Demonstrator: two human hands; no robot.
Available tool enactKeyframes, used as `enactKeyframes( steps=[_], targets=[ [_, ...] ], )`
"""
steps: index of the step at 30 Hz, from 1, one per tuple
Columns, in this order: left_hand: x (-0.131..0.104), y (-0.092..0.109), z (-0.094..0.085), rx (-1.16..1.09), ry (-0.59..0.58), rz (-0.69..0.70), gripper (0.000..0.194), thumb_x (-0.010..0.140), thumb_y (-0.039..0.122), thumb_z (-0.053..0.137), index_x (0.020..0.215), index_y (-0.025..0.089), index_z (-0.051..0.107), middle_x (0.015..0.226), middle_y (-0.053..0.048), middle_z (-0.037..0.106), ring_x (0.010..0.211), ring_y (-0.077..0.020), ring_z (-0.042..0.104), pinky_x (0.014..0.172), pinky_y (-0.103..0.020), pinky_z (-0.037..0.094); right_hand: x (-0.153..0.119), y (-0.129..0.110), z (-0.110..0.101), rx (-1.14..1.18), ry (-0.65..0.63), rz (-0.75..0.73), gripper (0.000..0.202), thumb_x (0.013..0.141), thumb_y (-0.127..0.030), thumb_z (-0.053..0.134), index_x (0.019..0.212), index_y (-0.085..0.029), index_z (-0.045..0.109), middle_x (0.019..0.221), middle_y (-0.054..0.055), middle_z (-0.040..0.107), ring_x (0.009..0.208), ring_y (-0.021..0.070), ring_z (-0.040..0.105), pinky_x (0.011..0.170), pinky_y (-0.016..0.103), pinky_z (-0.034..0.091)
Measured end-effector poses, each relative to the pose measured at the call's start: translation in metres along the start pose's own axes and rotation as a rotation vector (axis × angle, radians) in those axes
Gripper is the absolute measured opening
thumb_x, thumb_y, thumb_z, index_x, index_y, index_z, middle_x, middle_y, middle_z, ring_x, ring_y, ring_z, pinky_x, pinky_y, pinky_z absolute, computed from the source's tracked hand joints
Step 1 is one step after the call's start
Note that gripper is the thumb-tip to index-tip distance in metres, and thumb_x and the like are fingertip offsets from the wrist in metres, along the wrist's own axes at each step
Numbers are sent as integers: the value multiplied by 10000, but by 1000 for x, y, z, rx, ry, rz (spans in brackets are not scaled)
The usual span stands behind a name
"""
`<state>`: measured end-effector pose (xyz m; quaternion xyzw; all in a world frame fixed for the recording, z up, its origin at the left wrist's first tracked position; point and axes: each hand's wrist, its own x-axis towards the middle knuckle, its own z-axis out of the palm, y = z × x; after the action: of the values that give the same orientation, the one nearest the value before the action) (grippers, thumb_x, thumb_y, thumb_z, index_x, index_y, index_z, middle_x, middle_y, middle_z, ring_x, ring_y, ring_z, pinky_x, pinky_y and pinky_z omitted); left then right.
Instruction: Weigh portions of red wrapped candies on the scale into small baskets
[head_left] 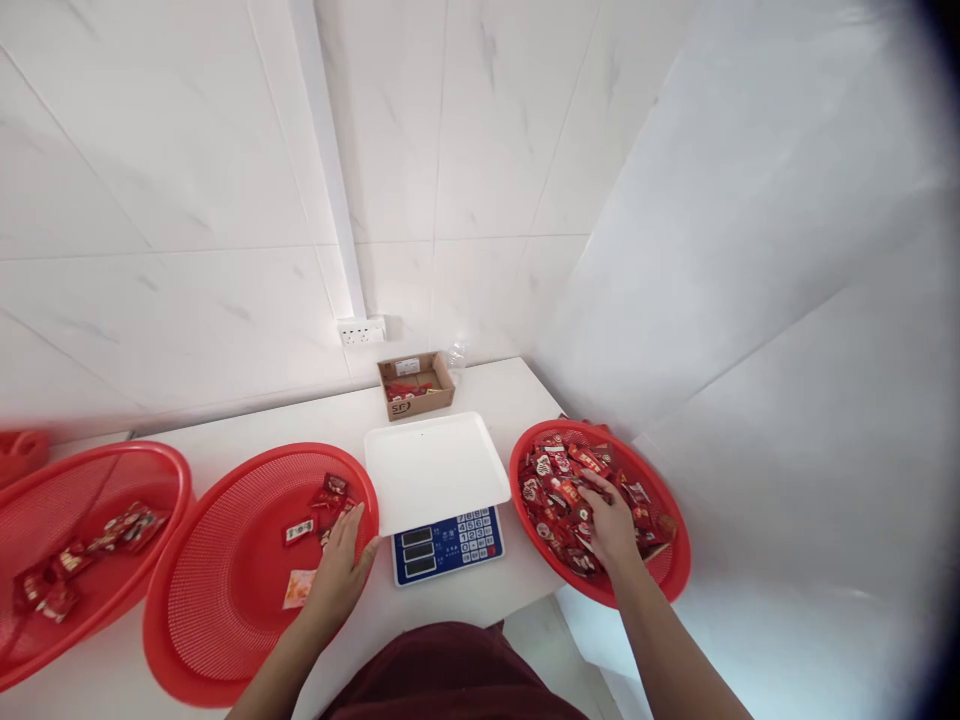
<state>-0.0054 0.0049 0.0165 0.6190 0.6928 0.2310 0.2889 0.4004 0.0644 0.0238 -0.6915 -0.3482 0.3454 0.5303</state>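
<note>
My left hand (342, 570) rests at the right side of a red mesh basket (195, 520), fingers stretched out and thumb apart near the rim. Beneath and beside its fingertips lie a few small red packets (332, 492), partly covered by the hand. A white-and-red packet (300, 531) and a pale orange packet (298, 588) lie in the same basket. On the right, my right hand (611, 520) reaches into another red basket (679, 560) heaped with small red snack packets (547, 500). Its fingers are apart and touch the top of the heap; no packet is visibly lifted.
Between the two baskets stands a blue digital scale (448, 548) with a white tray (435, 465) on top. Behind it is a cardboard box (420, 402) with red packets inside. A third red basket (176, 480) stands far left. Walls close off the back and right of the table (502, 385).
</note>
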Motion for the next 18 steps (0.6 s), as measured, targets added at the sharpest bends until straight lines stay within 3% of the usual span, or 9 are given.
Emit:
enactKeyframes(
  steps=[2,6,10,14,18],
  targets=[
    [-2,0,-2,-4,0,1,585,885,452,362,1398,176,310,1471,-129,326,1382,-271,242,1110,-495,236,-6,-21,26,192,-82,56,410,644,-338,658,1037,-227,624,982,27,696,899,211,655,793,346,540],
    [-9,0,-6,-16,-15,-13,598,878,433,370,1402,155,298,1471,-134,322,1388,-272,222,1120,-480,208,-21,-52,90,332,-345,98,320,592,-238,704,907,-206,655,965,21,685,890,172,642,804,292,530],
    [-19,-2,-15,-30,-2,-59,610,885,435,364,1424,169,259,1470,-134,327,1389,-274,223,1108,-484,224,-32,-59,141,330,-582,237,451,605,-221,711,1041,-246,600,931,4,675,782,171,655,619,297,561],
    [-31,-14,-19,-7,-68,-92,681,852,438,443,1434,145,243,1478,-153,309,1390,-279,218,1104,-466,233,-30,-46,162,210,-603,408,541,620,-195,699,1127,-247,517,738,-11,651,660,184,656,546,323,559],
    [-43,-28,-13,19,-190,-45,716,795,409,531,1420,155,290,1464,-144,342,1366,-282,278,1105,-441,239,-16,-33,167,174,-571,379,450,637,-232,674,1056,-212,511,671,-7,624,614,168,634,609,337,564]
  ],
)
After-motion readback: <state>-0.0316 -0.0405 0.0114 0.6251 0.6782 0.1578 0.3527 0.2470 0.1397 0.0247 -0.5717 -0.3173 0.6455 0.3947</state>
